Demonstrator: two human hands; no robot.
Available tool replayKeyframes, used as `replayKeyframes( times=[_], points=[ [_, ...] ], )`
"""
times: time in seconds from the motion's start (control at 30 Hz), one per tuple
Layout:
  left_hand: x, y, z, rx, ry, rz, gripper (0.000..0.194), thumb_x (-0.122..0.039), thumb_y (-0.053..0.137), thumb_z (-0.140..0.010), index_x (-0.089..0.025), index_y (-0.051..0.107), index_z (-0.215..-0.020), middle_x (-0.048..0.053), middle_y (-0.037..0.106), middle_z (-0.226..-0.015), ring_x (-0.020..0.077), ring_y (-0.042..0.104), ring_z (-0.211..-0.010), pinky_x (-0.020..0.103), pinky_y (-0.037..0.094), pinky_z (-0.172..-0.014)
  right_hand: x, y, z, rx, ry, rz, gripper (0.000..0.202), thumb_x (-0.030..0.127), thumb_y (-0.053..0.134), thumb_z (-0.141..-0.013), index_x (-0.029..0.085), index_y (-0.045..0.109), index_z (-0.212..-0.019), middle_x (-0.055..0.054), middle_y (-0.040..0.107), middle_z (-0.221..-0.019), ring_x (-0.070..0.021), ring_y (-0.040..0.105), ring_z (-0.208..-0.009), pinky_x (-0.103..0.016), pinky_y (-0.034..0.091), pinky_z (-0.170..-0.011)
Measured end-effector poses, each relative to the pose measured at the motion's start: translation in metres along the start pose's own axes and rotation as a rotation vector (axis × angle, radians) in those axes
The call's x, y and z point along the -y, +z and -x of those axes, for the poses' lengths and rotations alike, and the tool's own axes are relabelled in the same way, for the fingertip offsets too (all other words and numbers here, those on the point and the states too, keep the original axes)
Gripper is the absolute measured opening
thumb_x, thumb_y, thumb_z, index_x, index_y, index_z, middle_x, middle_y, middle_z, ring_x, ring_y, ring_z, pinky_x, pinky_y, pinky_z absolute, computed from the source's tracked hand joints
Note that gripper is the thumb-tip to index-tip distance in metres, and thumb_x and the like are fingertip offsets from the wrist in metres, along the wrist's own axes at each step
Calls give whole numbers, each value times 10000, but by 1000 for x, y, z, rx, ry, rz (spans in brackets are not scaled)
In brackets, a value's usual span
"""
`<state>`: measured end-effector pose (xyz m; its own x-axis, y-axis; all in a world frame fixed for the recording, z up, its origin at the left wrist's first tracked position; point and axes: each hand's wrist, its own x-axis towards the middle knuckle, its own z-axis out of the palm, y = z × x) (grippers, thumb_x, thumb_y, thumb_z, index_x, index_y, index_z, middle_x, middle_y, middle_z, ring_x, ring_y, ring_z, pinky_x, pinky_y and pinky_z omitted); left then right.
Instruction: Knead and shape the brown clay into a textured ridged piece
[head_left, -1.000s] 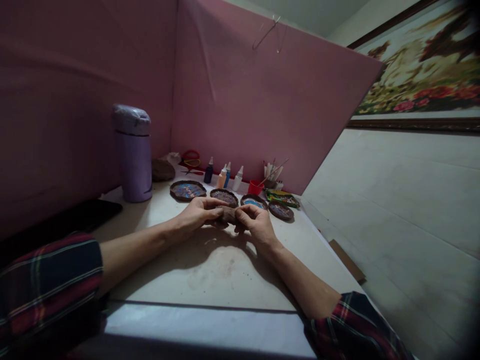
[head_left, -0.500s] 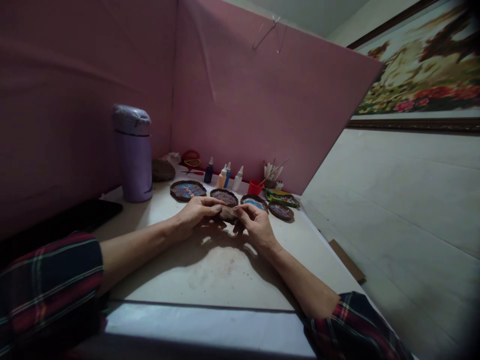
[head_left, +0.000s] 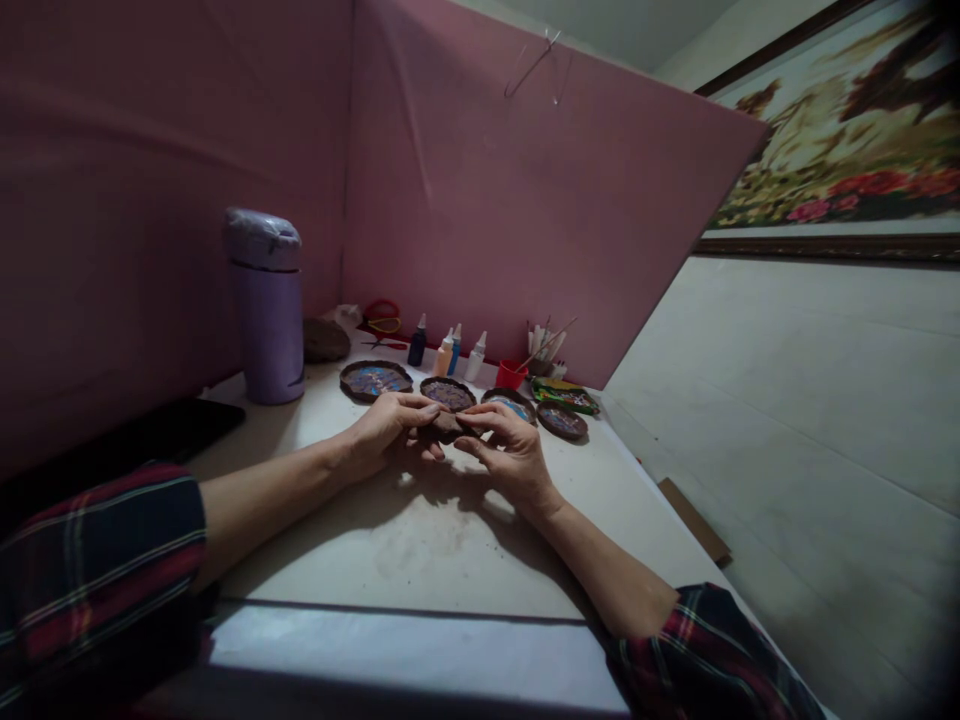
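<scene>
A small lump of brown clay is held up over the white tabletop, between both hands. My left hand grips its left side, thumb on top and fingers underneath. On the other side, my right hand has its fingertips on the clay's right edge, with the thumb lower and a little apart from the fingers. Fingers cover part of the clay, so its full shape is hidden. Just behind the hands lie round brown clay dishes with coloured insides: a larger one, a speckled one, a blue-and-white one and a small one.
A purple bottle stands at the left, near a brown clay block. Small paint bottles, a red cup with a brush, and scissors sit along the back. Pink panels enclose the table.
My right hand's thumb has moved down and away from its fingers, opening the pinch. The clay has shifted slightly left and tilted; my left hand keeps its grip.
</scene>
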<state>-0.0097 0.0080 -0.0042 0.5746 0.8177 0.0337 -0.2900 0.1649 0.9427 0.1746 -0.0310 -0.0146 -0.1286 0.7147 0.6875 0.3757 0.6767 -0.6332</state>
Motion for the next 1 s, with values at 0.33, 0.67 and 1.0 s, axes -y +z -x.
replayKeyframes(
  times=[0.33, 0.67, 1.0],
  points=[
    [1, 1, 0, 34, 14, -66, 275, -281, 666, -740, -98, 585, -929, 104, 677, -714, 171, 638, -491, 251, 506, -450, 7, 3, 0, -96, 60, -75, 72, 271, 725, -703, 228, 716, -760, -52, 642, -869, -187, 603, -833, -319, 504, -741],
    [1, 5, 1, 120, 96, -319, 532, -377, 710, -693, -153, 527, -1140, 67, 672, -768, 146, 630, -525, 266, 522, -494, 3, 1, -3, -136, 308, -195, 254, 433, 628, -773, 180, 608, -792, 19, 569, -604, -90, 485, -468, -183, 344, -358],
    [0, 4, 0, 3, 214, -525, 354, -359, 652, -731, -131, 646, -1002, 41, 647, -719, 116, 596, -520, 192, 453, -444, 4, 1, -3, -7, 279, -28, 271, 436, 577, -810, 197, 622, -927, -19, 640, -767, -139, 601, -675, -213, 448, -519]
  ],
)
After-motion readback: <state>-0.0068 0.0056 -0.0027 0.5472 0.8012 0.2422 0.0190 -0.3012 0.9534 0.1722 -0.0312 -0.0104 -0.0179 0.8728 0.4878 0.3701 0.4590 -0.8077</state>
